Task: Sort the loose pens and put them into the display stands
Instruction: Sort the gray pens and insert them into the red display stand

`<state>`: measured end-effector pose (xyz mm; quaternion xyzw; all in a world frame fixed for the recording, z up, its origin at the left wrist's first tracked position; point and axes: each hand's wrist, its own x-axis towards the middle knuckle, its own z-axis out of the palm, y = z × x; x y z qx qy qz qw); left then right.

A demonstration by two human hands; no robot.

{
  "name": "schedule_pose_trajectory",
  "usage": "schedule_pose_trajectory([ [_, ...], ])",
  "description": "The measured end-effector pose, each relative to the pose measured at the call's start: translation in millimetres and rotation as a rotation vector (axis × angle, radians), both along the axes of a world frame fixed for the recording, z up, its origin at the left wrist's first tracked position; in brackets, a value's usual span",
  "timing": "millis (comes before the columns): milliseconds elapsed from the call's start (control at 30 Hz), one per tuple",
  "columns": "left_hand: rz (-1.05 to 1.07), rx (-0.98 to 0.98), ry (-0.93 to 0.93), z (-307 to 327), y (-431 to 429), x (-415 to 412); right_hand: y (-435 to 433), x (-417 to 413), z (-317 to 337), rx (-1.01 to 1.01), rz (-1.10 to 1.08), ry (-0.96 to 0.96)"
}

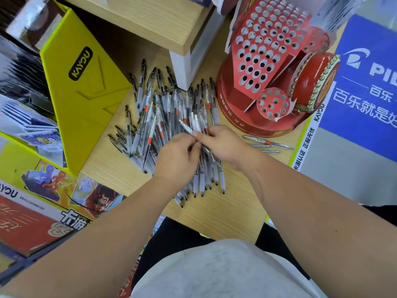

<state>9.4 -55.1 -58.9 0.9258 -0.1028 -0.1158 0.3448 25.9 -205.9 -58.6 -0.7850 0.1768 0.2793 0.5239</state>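
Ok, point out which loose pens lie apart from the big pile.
The few pens lying right of the right hand, in front of the red display stand; bare table separates them from the pile.

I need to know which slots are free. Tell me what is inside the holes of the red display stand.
Every visible hole in the red display stand looks empty and dark; no pen sticks out. The loose pens lie on the table. Its far side is hidden.

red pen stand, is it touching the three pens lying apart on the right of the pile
Apart. The head view shows a strip of bare wooden table between the base of the red pen stand and the three pens lying just in front of it.
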Motion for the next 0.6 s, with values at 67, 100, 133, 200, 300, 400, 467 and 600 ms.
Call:
schedule_pose_trajectory([
  [67, -0.036, -0.03, -0.023, 4, -2, -2, -6, -8, 5, 0.046, -0.006, -0.003],
  [100, -0.057, -0.046, -0.023, 6, -3, -3, -9, -12, 8, 0.057, 0.001, -0.003],
  [133, -0.072, -0.059, -0.012, 8, -6, -5, -14, -17, 10, 0.055, 0.015, -0.003],
  [200, -0.091, -0.08, 0.049, 11, -12, -10, -24, -30, 12, 0.022, 0.043, 0.005],
  [300, -0.11, -0.123, 0.18, 17, -28, -20, -47, -53, 5, -0.042, 0.07, 0.004],
  [400, -0.069, -0.187, 0.433, 16, -52, -28, -71, -74, 1, -0.084, 0.142, -0.014],
  [467, 0.021, -0.293, 0.648, 15, -69, -33, -83, -84, 1, -0.171, 0.232, -0.06],
  [600, 0.25, -0.542, 0.993, 17, -93, -46, -98, -99, -5, -0.408, 0.328, -0.105],
])
